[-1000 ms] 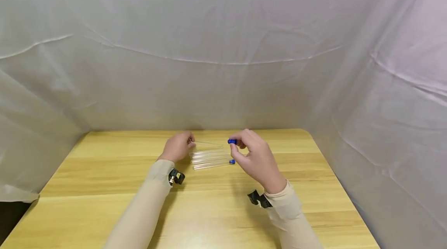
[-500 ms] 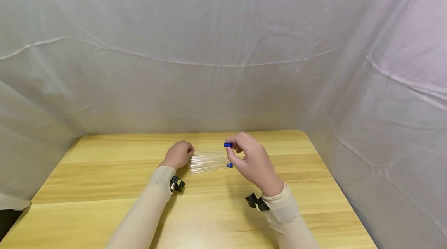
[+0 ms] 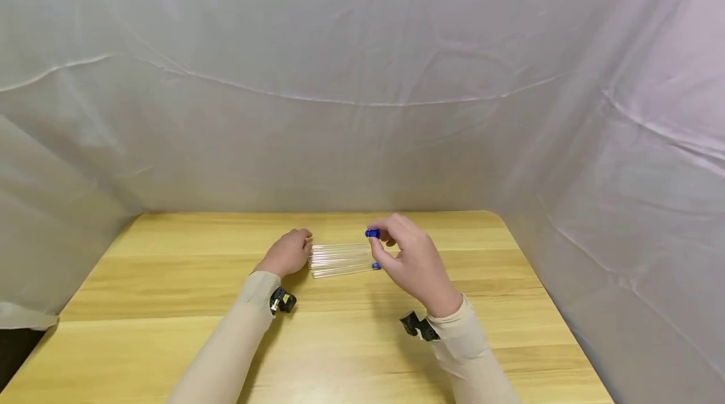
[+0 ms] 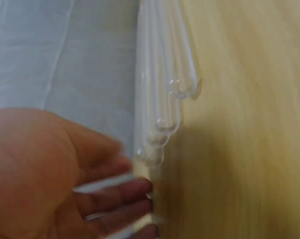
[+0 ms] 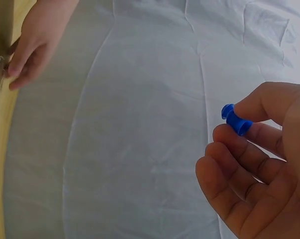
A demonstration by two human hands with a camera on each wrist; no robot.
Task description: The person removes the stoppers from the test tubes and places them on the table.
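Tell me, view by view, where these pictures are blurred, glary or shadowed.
Head view: sharp and evenly lit, soft shadows under both arms on the table. Left wrist view: motion blur smears the left hand and the clear tubes, whose rounded ends catch small glints. Right wrist view: mostly crisp, the blue cap in the right hand clear, background cloth slightly washed out.

Both arms are covered by close-fitting beige sleeves (image 3: 226, 341) that end at the wrists. The left hand (image 3: 287, 252) and the right hand (image 3: 413, 262) are bare, with no gloves or rings visible. A small black camera mount (image 3: 281, 301) with a metal screw is strapped under the left wrist. A similar black mount (image 3: 416, 325) sits under the right wrist.
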